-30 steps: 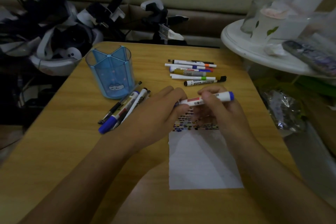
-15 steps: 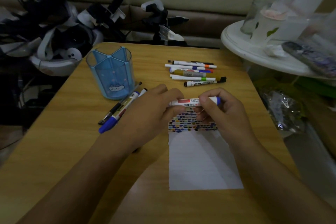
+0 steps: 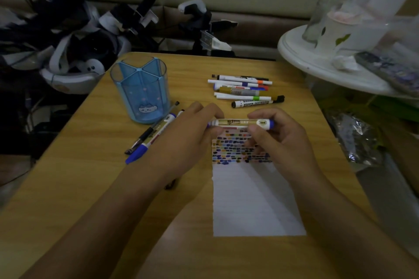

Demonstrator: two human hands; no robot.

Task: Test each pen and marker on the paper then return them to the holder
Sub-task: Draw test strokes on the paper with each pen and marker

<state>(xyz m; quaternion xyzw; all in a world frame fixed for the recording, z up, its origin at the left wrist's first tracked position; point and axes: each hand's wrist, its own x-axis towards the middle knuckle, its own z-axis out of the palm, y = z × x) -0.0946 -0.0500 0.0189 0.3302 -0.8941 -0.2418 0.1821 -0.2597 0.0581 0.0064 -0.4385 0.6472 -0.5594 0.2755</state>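
Two bare forearms reach in from the near edge. The left hand (image 3: 192, 140) and right hand (image 3: 278, 142) meet at centre, fingers curled, each pinching one end of a marker (image 3: 240, 123) held level between them.

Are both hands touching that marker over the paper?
Touching. The head view shows the left hand pinching the marker at its left end, and the right hand gripping its blue end.
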